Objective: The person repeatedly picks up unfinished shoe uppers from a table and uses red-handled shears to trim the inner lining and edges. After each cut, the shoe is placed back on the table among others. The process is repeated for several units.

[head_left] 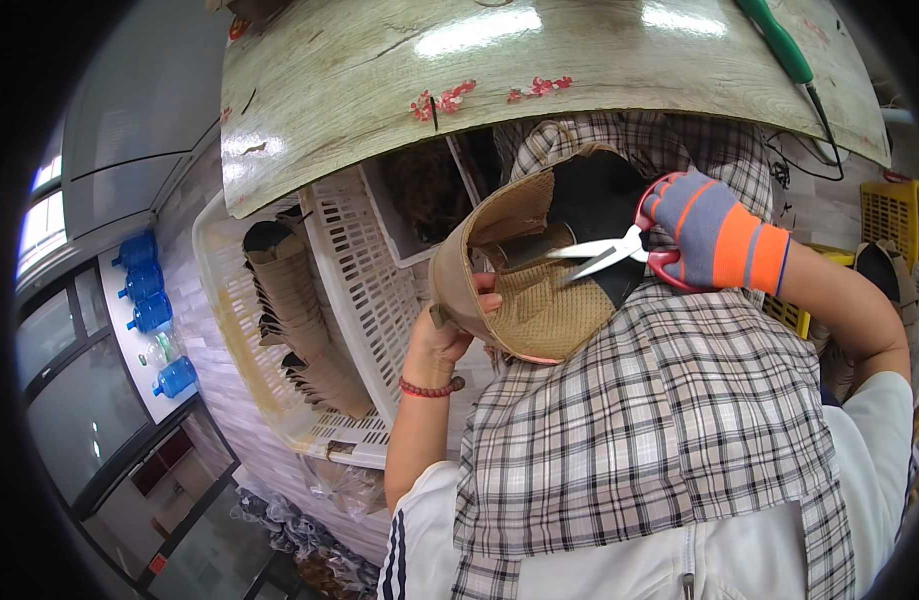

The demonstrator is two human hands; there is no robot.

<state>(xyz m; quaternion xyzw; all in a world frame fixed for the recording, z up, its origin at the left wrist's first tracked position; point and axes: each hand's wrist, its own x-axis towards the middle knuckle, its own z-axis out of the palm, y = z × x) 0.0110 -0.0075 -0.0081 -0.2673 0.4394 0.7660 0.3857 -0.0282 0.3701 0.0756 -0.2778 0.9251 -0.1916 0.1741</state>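
Desk (340, 150): wood-grain top with pink flower prints, running across the upper part of the view.
Checked apron (630, 400): on the wearer, reaching toward the desk's near edge.
White crate (352, 270): slatted, below the desk's near left corner, with tan stacks (290, 290) inside.
Tan fabric piece (450, 290): curved, textured inside, with a dark section; held up just off the middle of the desk's near edge, in front of the apron.
Scissors (612, 252): red handles, blades parted within the piece's hollow; contact with the fabric cannot be told.
Right hand (715, 232): grey-and-orange glove, fingers curled round the handles.
Left hand (448, 325): bare, gripping the piece's wall, fingertips inside.
Green tool (780, 40): corded, near the desk's right edge.
Bracelet (430, 390): red-brown beads, left wrist.
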